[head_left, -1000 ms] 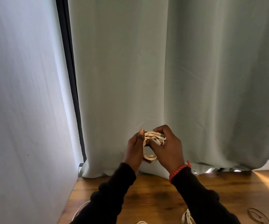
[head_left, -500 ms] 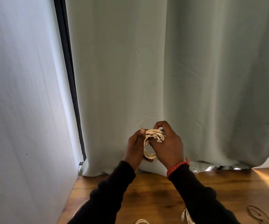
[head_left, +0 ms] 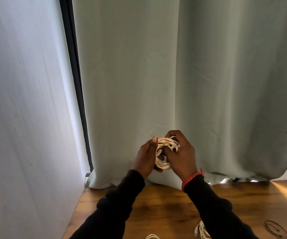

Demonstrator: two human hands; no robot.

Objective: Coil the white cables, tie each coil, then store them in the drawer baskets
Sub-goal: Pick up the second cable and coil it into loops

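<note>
Both hands hold the small white cable coil (head_left: 163, 152) above the wooden worktop's (head_left: 156, 204) far edge: left hand (head_left: 146, 156) clamped steadying the loops, right hand (head_left: 182, 154) pinching the top, likely to tie it.

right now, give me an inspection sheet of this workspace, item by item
surface: wooden table, brown, mostly bare
job's things: white cable coil held up above the table in front of the curtain; no tie visible on it; drawer baskets not in view
clutter: thin dark loops at the table's right edge, unclear what
grippers: left hand and right hand both grip the coil
cables: two more white cables lie at the near edge, partly cut off
surroundings: grey-green curtain behind, white wall to the left
</note>
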